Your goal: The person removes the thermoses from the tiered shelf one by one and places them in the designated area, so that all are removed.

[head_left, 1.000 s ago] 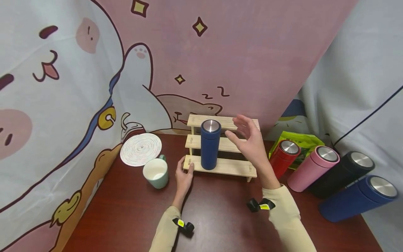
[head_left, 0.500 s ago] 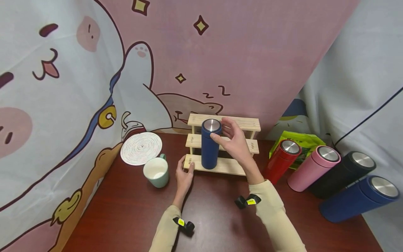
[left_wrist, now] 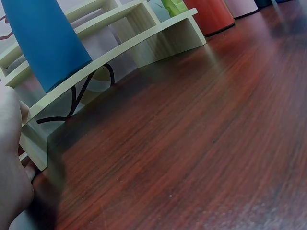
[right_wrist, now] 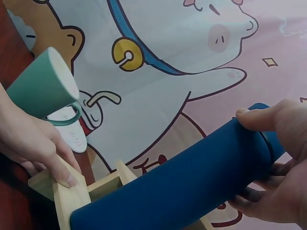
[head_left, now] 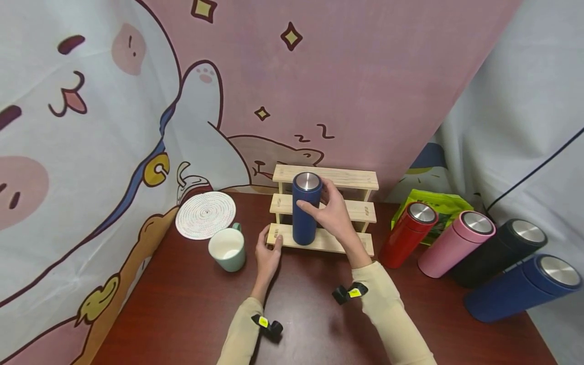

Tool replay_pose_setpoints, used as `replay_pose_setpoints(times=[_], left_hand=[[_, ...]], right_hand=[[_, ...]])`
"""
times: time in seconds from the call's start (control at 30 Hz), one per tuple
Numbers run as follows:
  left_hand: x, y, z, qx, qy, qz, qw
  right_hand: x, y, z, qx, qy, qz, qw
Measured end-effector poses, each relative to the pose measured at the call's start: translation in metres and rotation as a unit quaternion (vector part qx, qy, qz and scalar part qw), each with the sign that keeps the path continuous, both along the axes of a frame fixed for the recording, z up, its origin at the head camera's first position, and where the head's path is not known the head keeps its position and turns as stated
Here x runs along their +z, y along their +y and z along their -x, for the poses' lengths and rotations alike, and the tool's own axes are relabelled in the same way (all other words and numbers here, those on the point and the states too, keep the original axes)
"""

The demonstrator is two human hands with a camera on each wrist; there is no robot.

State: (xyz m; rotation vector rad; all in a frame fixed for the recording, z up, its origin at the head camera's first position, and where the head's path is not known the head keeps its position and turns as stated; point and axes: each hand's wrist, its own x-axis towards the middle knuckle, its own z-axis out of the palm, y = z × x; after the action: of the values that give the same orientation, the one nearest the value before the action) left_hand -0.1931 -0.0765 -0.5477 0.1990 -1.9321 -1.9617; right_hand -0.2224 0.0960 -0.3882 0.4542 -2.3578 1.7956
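A blue thermos (head_left: 303, 223) with a steel-topped lid stands upright on the lowest board of a three-step wooden shelf rack (head_left: 339, 242), towards its left end. My right hand (head_left: 335, 215) grips the thermos near its lid, thumb in front and fingers passing behind. In the right wrist view the right hand (right_wrist: 290, 187) has its thumb and fingers on the thermos (right_wrist: 177, 177). My left hand (head_left: 267, 254) holds the left end of the lowest board. The left wrist view shows the left hand (left_wrist: 9, 158) at that board's corner, with the thermos (left_wrist: 45, 38) resting on it.
Left of the rack are a mint mug (head_left: 228, 253) and a round woven mat (head_left: 205, 215). To the right stand red (head_left: 406, 235), pink (head_left: 451, 248), black (head_left: 493, 258) and larger blue (head_left: 515, 291) thermoses, with a green bag (head_left: 440, 203) behind. Printed cloth walls enclose the table.
My right hand has moved left from beside the rack to the thermos and closed around its upper part. The left hand has stayed at the board's end.
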Motion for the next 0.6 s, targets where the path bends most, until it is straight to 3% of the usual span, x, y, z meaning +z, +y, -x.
replay_pose_setpoints(times=[0.27, 0.5, 0.6], left_hand=[[-0.001, 0.001, 0.000, -0.001, -0.003, -0.001, 1.0000], [-0.031, 0.001, 0.017, 0.011, -0.011, 0.000, 0.9999], [-0.035, 0.001, 0.019, 0.015, -0.010, -0.004, 0.9998]], right_hand=[[-0.002, 0.002, -0.001, -0.001, 0.002, -0.003, 1.000], [-0.003, 0.012, -0.007, 0.005, 0.001, -0.011, 1.000], [-0.004, 0.017, -0.011, 0.006, 0.005, -0.015, 1.000]])
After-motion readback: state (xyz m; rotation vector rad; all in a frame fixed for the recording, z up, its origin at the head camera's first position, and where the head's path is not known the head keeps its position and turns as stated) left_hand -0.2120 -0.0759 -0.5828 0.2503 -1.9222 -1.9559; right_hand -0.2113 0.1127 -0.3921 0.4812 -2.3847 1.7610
